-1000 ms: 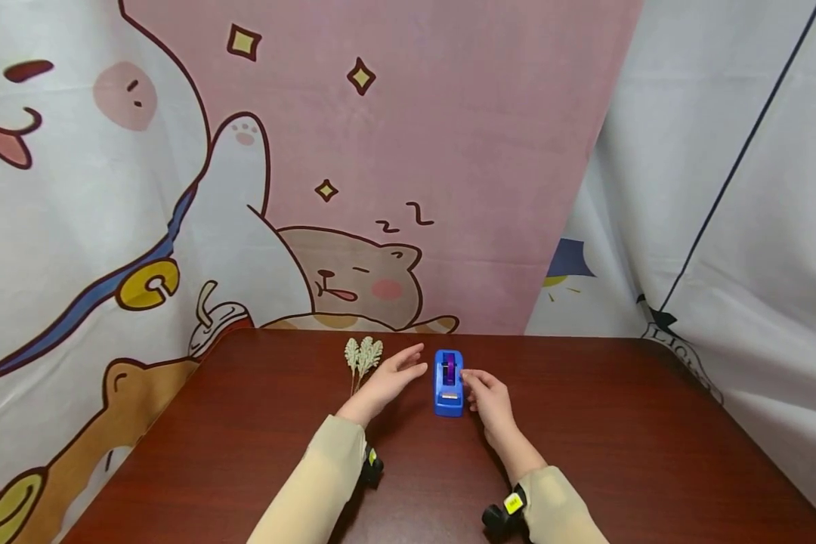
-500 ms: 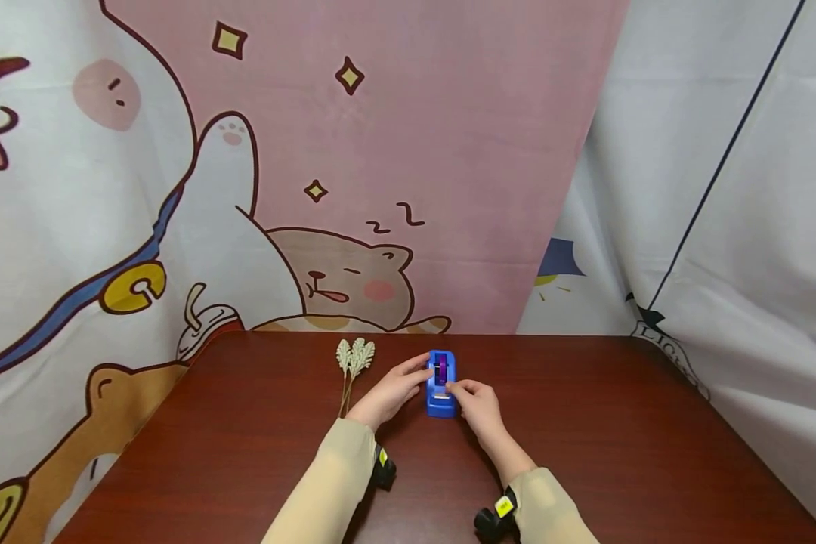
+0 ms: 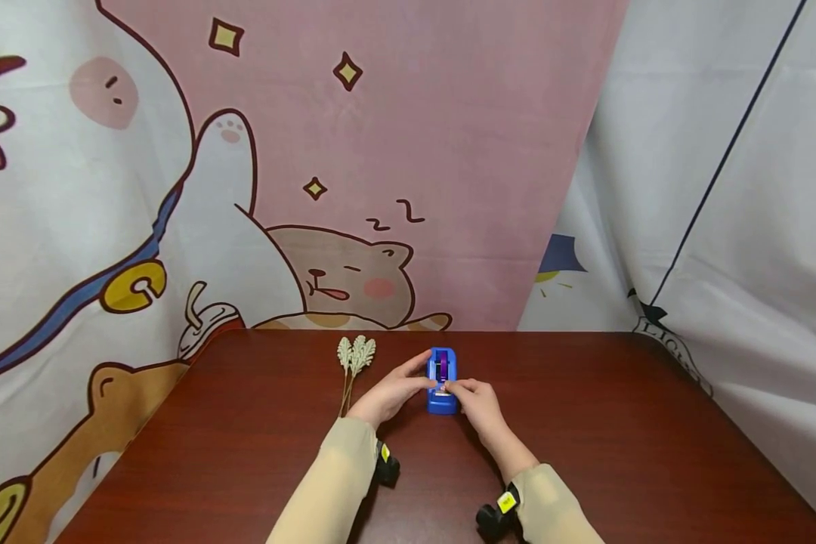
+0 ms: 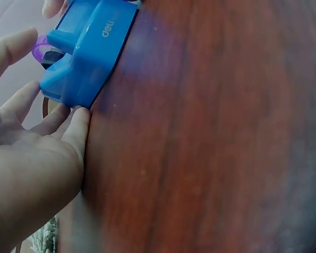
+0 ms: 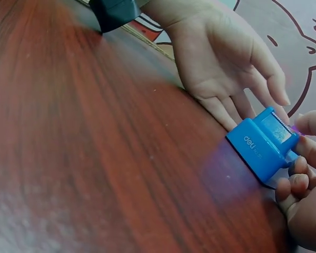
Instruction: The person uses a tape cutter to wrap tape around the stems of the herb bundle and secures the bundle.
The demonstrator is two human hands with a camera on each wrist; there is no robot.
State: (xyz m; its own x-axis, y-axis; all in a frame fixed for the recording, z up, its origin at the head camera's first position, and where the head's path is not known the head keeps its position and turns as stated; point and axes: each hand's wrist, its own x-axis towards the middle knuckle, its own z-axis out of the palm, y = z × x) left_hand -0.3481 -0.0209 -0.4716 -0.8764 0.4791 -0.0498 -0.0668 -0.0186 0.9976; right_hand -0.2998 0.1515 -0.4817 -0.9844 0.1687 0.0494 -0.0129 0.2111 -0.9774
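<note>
A blue tape dispenser [image 3: 442, 406] stands upright on the table, with a purple tape roll [image 3: 443, 363] in its well. My left hand [image 3: 389, 394] lies along its left side. In the left wrist view the fingertips [image 4: 80, 112] touch the low edge of the dispenser, the fingers fairly straight and the thumb raised above it. From the other side, my right hand [image 3: 481, 408] brings thumb and forefinger together over the top, between roll and cutter, pinching at the tape. The other right fingers [image 5: 299, 182] curl beside the dispenser. The tape end itself is hidden by the fingertips.
Pale dried-flower stems [image 3: 356, 357] lie on the brown table [image 3: 245, 453] left of the left hand. A cartoon-printed cloth [image 3: 476, 166] hangs right behind the table's far edge. Each wrist carries a black camera [image 3: 387, 465].
My left hand has moved right until its fingers reach the dispenser. The right hand has shifted from the dispenser's right side to its top near the cutter. The dispenser stays in place.
</note>
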